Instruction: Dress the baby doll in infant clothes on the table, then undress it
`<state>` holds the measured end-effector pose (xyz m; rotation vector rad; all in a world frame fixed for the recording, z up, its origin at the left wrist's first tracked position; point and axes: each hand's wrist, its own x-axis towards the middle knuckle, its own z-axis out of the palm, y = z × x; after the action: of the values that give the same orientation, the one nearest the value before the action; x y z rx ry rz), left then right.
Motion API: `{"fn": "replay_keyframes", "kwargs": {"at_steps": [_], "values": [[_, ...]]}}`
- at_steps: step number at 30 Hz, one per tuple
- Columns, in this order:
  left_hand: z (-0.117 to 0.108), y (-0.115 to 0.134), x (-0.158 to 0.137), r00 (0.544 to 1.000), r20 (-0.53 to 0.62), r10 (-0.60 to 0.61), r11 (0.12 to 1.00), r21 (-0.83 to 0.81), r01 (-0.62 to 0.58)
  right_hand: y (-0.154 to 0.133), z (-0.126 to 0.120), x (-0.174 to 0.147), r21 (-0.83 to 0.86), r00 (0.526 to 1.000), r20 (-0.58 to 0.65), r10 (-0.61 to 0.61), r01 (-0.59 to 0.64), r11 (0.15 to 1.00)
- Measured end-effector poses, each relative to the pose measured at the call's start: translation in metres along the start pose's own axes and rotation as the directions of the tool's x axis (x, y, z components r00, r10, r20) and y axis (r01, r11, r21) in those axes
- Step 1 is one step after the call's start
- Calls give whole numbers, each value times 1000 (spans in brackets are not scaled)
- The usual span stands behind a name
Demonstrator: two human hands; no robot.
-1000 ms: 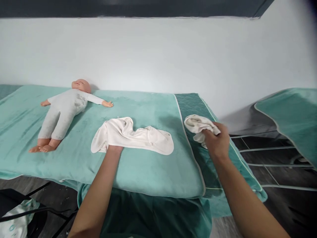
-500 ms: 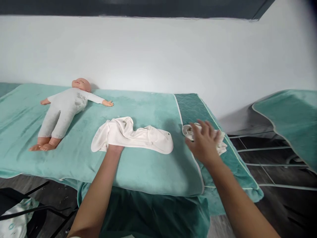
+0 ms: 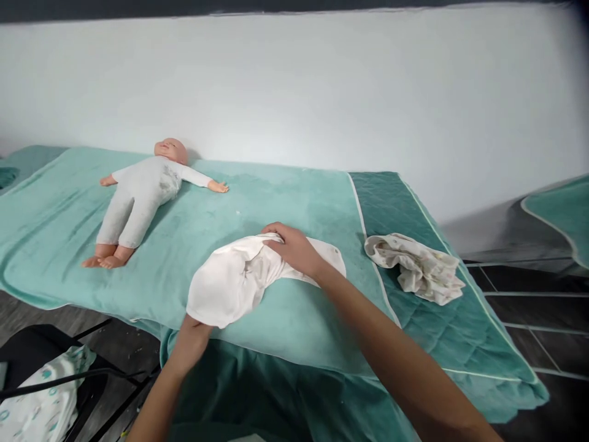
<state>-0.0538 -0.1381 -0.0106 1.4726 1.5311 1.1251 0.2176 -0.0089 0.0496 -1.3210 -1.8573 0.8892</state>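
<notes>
A white baby garment (image 3: 225, 285) of soft cloth, with small snaps at its right end, lies bunched on the green bed cover. My left hand (image 3: 192, 341) is at its near left edge, curled, with the fingertips hidden under the fabric. My right hand (image 3: 292, 245) grips the middle of the garment from above, thumb and fingers closed on a fold. To the right, a crumpled white patterned cloth (image 3: 421, 267) rests on the darker quilted strip, apart from both hands.
A baby doll (image 3: 145, 190) in a pale suit lies on its back at the left of the bed (image 3: 294, 184). A black chair (image 3: 34, 344) with a printed white cloth (image 3: 46, 393) stands at the lower left. Metal bars (image 3: 543, 294) of a rack are at the right.
My right hand has left the patterned cloth and moved left onto the white garment. My left hand has drawn toward me, and the garment's left part is pulled nearer. The view has shifted.
</notes>
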Motion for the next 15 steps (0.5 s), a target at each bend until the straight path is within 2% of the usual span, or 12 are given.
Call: {"fn": "replay_keyframes", "kwargs": {"at_steps": [2, 3, 4, 5, 7, 8, 10, 12, 15], "values": [[-21, 10, -6, 980, -197, 25, 999, -39, -34, -10, -10, -1, 44, 998, -54, -15, 18, 999], [-26, 20, -2, 952, -298, 70, 995, -52, -89, -19, -14, -2, 57, 997, -73, -33, 37, 998], [-27, 34, 7, 891, -429, 150, 980, -55, -191, -30, -18, -2, 61, 995, -77, -63, 68, 996], [-24, 51, 19, 902, -362, 235, 968, -2, -253, -43, -21, -2, 62, 992, -62, -107, 111, 992], [-10, 88, 50, 916, -132, 379, 925, 85, -371, -71, -28, -2, 54, 976, 0, -217, 216, 975], [-2, 106, 66, 909, 13, 417, 904, 101, -416, -84, -32, -2, 47, 963, 35, -268, 266, 963], [14, 138, 94, 862, 277, 425, 876, 115, -469, -104, -44, -2, 7, 939, 83, -335, 335, 942], [23, 161, 112, 857, 279, 433, 863, 146, -483, -114, -63, -3, -92, 942, 100, -320, 329, 940], [25, 183, 119, 831, 173, 529, 826, 123, -551, -114, -95, -11, -323, 980, 100, -172, 195, 926]]}}
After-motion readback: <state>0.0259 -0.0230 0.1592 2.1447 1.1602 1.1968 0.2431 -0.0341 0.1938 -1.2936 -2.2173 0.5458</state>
